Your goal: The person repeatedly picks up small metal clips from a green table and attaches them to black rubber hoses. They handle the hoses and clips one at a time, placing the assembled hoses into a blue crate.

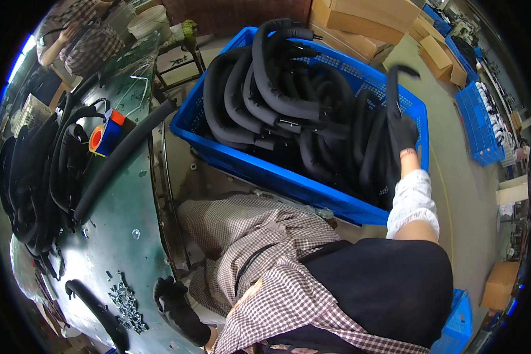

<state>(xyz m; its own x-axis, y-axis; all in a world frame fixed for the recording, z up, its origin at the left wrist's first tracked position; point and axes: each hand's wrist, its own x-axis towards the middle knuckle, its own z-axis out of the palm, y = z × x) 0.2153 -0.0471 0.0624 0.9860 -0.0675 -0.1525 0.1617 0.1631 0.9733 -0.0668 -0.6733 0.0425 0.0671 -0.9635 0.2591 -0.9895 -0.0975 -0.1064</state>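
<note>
My right hand (403, 133), in a black glove, grips a curved black foam-covered tube (393, 94) over the right end of a blue plastic crate (265, 168). The tube stands up from the hand, and its top bends to the right. Many bent tubes (289, 105) of the same kind lie piled in the crate, some with bare metal ends showing. At the edge of the green table (115, 236), my left hand (176, 307), also gloved in black, rests with its fingers loosely bent and apart, holding nothing. A pile of small metal parts (127, 302) lies near it.
More black tubes (29, 177) are heaped on the table's left, beside a blue and orange tape dispenser (106, 134). One long tube (124, 159) lies along the table edge. Cardboard boxes (366, 23) stand behind the crate. Another person (85, 41) is at the far left.
</note>
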